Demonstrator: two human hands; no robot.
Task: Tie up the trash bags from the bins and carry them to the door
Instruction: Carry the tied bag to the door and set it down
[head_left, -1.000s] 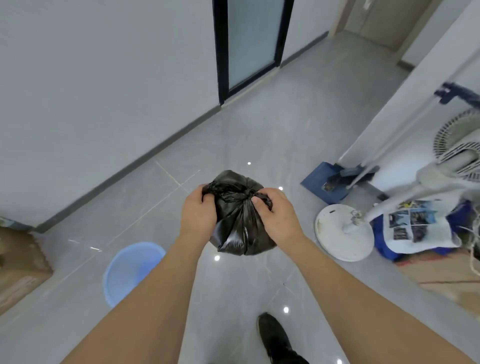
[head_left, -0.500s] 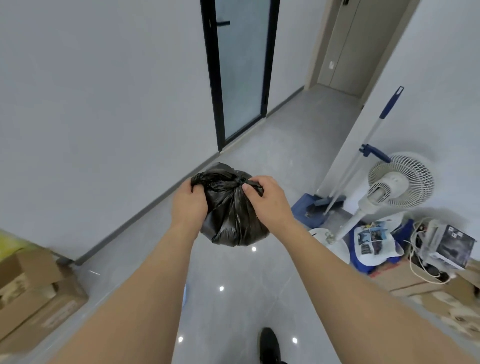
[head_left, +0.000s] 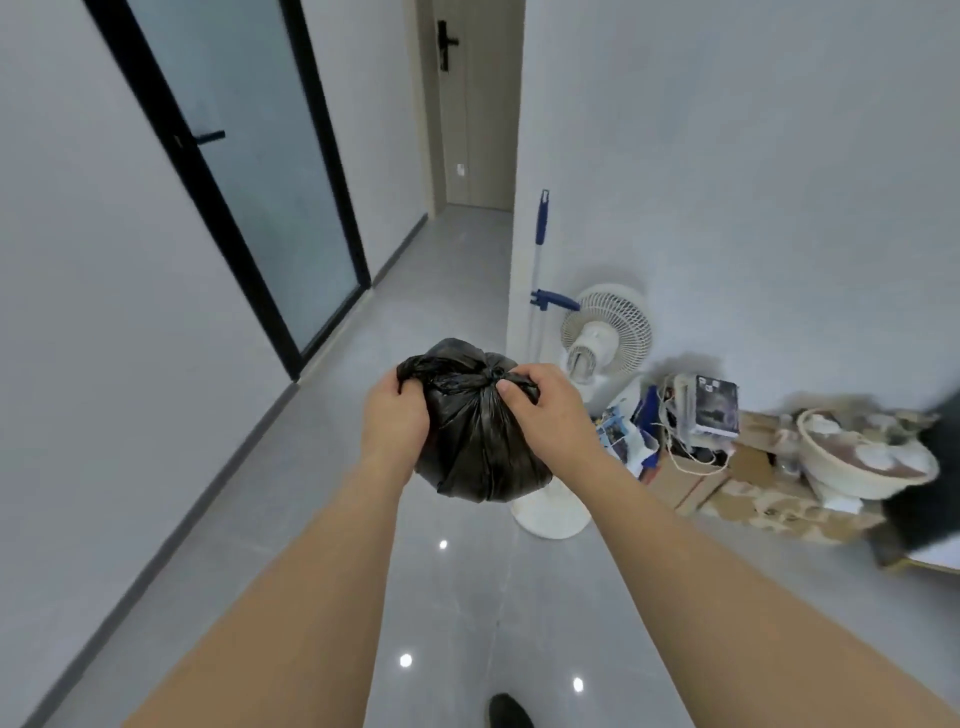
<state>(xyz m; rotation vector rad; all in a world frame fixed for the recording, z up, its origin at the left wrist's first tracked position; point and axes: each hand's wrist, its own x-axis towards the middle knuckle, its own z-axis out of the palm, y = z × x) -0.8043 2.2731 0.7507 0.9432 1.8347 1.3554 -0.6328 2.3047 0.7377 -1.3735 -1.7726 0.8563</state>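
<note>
Knotted black plastic trash bag (head_left: 480, 441) held in mid-air by both hands above the glossy grey tiled floor (head_left: 457, 597).

The left hand (head_left: 395, 421) grips the bag's gathered top on its left side, and the right hand (head_left: 545, 415) pinches the twisted plastic just beside the knot. Compared with half a second ago, the view has swung up and rightward: the beige door (head_left: 480, 104) at the corridor's far end now shows its black handle, the white pedestal fan (head_left: 605, 332) stands directly behind the bag, and the cardboard boxes on the left have gone from sight.
</note>
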